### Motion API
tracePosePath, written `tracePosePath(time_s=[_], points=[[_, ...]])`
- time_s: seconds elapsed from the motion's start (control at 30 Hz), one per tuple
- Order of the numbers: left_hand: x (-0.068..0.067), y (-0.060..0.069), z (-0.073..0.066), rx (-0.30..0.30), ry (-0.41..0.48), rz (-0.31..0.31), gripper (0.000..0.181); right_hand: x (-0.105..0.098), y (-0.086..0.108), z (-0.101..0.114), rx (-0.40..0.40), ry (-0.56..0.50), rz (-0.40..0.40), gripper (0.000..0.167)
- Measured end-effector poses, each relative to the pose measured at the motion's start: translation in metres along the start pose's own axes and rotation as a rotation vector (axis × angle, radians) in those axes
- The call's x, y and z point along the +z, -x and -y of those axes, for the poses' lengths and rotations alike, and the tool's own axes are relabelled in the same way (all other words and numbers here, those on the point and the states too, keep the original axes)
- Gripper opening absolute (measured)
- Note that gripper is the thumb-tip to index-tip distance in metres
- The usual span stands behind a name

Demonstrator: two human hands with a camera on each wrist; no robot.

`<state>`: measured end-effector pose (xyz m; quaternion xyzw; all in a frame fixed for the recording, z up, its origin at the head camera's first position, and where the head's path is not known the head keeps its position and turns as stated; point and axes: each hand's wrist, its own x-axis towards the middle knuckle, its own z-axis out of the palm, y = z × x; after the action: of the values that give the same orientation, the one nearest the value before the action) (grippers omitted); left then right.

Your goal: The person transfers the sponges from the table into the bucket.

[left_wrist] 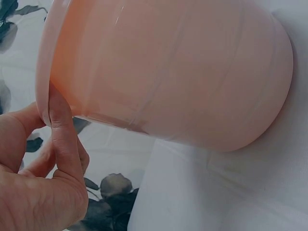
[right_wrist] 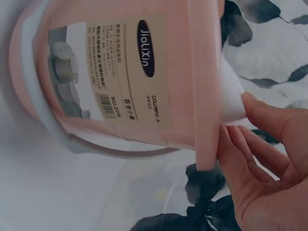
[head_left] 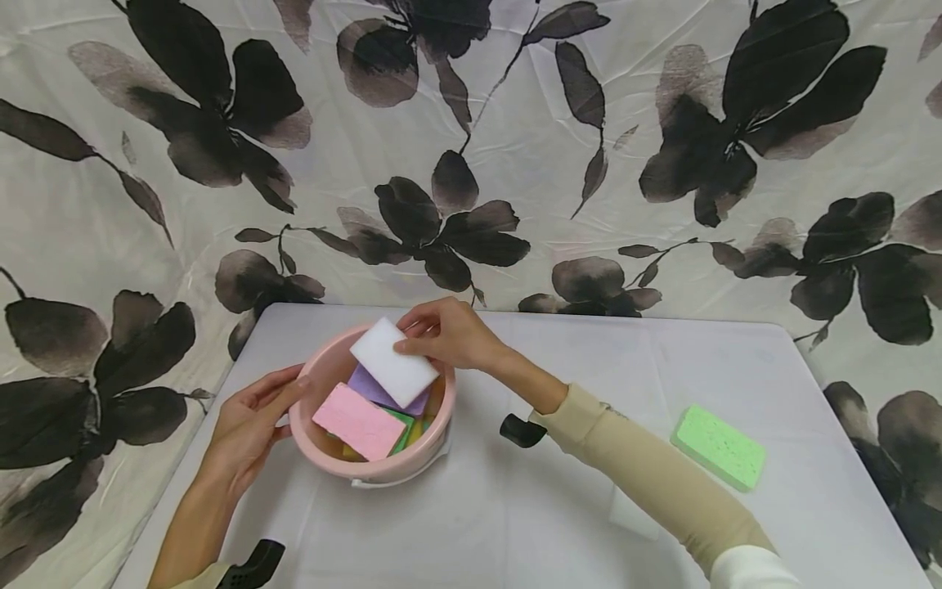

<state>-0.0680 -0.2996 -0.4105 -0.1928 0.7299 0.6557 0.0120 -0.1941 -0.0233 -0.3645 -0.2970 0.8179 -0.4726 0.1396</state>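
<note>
A pink bucket (head_left: 324,458) stands on the white table, its grey-white handle (right_wrist: 72,144) hanging down along the near side. My left hand (head_left: 246,417) pinches its rim at the left, seen closely in the left wrist view. My right hand (head_left: 456,335) holds a white sponge (head_left: 393,364) between thumb and fingers, tilted over the bucket's far right part. Inside the bucket lie a pink sponge (head_left: 361,421), a purple sponge (head_left: 412,405) and a green one (head_left: 405,429), with yellow pieces partly hidden beneath. In the right wrist view the bucket wall hides most of the white sponge.
A bright green sponge (head_left: 719,447) lies on the table (head_left: 515,507) at the right. Partly behind my right sleeve (head_left: 648,474) is a white block (head_left: 631,514), hard to make out against the tabletop. Floral cloth (head_left: 545,164) hangs behind the table's far edge.
</note>
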Motion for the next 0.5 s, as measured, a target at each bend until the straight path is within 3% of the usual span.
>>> tracePosePath(time_s=[0.3,0.5], points=[[-0.001,0.000,-0.001,-0.005,0.016,0.008,0.064,0.015,-0.004,0.009,-0.085,0.149,0.057,0.030],[0.000,0.001,-0.001,0.003,0.019,0.006,0.064,0.013,0.002,0.013,-0.105,0.202,0.078,0.028]])
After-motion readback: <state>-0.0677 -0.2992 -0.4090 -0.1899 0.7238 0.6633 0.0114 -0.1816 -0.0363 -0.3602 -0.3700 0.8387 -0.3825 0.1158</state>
